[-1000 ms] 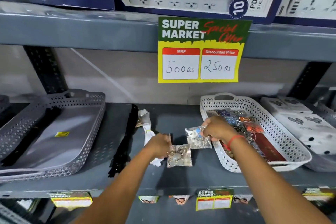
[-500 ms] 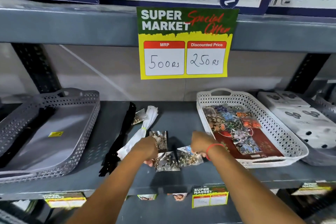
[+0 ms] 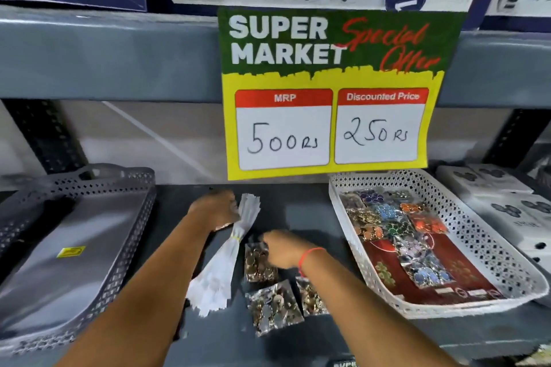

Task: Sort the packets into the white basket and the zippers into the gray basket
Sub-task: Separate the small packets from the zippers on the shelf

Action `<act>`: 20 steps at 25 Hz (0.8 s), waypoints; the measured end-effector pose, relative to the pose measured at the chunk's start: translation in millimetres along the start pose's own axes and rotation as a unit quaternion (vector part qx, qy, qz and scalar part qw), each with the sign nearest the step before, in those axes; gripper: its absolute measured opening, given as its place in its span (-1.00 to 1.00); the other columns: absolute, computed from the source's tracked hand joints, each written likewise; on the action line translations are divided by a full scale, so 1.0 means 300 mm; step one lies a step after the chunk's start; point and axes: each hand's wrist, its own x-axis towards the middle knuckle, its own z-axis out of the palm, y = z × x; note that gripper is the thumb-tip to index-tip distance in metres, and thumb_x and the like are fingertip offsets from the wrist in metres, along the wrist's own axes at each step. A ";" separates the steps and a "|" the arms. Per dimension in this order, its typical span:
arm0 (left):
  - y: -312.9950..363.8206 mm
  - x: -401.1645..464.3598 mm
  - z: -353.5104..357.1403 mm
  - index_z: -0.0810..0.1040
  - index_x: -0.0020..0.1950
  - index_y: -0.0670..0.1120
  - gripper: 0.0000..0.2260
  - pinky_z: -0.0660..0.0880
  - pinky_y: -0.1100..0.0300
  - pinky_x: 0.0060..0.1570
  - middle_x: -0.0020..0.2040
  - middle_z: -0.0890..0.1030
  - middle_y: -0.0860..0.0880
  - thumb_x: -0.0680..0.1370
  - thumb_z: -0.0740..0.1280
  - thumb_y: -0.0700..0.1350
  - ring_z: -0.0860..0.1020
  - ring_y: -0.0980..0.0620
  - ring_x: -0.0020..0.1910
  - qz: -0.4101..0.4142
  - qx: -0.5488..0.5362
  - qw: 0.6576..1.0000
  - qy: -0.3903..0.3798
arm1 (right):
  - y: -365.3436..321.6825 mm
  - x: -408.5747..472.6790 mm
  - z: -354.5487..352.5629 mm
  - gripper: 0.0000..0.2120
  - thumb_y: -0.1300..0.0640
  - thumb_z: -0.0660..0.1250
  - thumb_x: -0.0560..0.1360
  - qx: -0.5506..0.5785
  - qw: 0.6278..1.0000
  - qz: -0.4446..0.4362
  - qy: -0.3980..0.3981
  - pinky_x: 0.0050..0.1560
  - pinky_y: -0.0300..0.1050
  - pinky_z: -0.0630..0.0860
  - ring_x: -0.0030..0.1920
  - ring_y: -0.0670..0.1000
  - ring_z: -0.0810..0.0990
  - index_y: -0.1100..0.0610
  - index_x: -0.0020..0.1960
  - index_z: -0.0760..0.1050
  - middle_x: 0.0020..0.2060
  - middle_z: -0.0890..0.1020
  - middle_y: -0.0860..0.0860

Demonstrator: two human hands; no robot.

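On the dark shelf, a bundle of white zippers (image 3: 226, 262) tied with a yellow band lies beside three clear packets of metal charms (image 3: 275, 307), (image 3: 311, 295), (image 3: 259, 262). My right hand (image 3: 283, 250) has its fingertips bunched on the top edge of the farthest packet. My left hand (image 3: 214, 208) is curled at the far end of the white bundle, blurred, with a shiny packet edge showing under it. The gray basket (image 3: 134, 217) at left holds a black zipper (image 3: 56, 205). In the white basket (image 3: 343, 217) at right lie several coloured packets (image 3: 387, 217).
A yellow and green price sign (image 3: 328, 92) hangs from the upper shelf beam, down to the back of the shelf. White power-strip boxes (image 3: 507, 211) crowd the right side behind the white basket. A black upright post (image 3: 44, 134) stands at back left.
My right hand set its packet down on the shelf and shifted left onto another packet. My left hand left the packets and reached farther back to the bundle's far end. The view moved closer.
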 end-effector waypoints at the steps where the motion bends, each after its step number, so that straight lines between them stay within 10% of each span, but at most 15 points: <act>1: -0.006 0.035 0.008 0.48 0.27 -0.17 -0.69 0.46 0.11 0.16 0.26 0.54 -0.14 0.54 0.21 -0.16 0.51 -0.12 0.23 0.023 0.011 0.999 -0.020 | -0.005 0.020 0.008 -0.61 0.20 0.32 0.48 -0.009 1.000 0.006 -0.009 0.26 0.06 0.44 0.26 0.27 0.46 0.24 0.29 0.42 0.30 0.43 0.22; 6: -0.023 0.112 0.043 0.32 0.45 -0.10 -0.58 0.49 0.38 -0.05 0.40 0.43 -0.15 0.59 0.19 -0.07 0.44 -0.12 0.33 0.112 0.081 0.981 -0.133 | 0.002 0.037 0.008 -0.50 0.05 0.44 0.40 -0.036 0.997 0.068 0.004 0.32 0.21 0.29 0.36 0.26 0.29 0.20 0.26 0.43 0.31 0.45 0.18; 12: -0.065 0.090 -0.050 0.59 0.08 -0.13 -0.76 0.51 0.06 0.08 0.16 0.61 -0.16 0.48 0.23 -0.25 0.57 -0.13 0.07 0.053 0.081 0.994 -0.057 | 0.050 0.001 0.014 -0.86 0.28 0.28 0.44 0.175 0.974 0.116 0.084 0.21 0.03 0.44 0.15 0.15 0.50 0.17 0.00 0.47 0.00 0.58 0.14; 16: -0.046 0.035 -0.176 0.45 -0.28 -0.18 -0.90 0.51 0.16 -0.21 -0.11 0.59 -0.29 0.45 0.27 -0.27 0.58 -0.17 -0.11 0.025 -0.142 0.989 0.035 | 0.098 -0.048 -0.067 -0.72 0.26 0.48 0.29 0.330 0.922 0.125 0.159 -0.34 -0.23 0.39 -0.20 0.00 0.52 0.12 -0.08 0.47 -0.21 0.54 0.02; 20: 0.041 -0.070 -0.138 0.39 -0.38 -0.10 -0.73 0.21 0.54 -0.69 -0.55 0.51 -0.09 0.49 0.27 -0.33 0.46 0.15 -0.72 -0.088 -0.533 0.841 -0.024 | 0.165 -0.105 -0.143 -0.43 0.28 0.37 0.40 0.336 0.911 0.152 0.183 -0.30 -0.32 0.34 0.02 0.02 0.50 0.17 0.39 0.33 0.10 0.54 0.10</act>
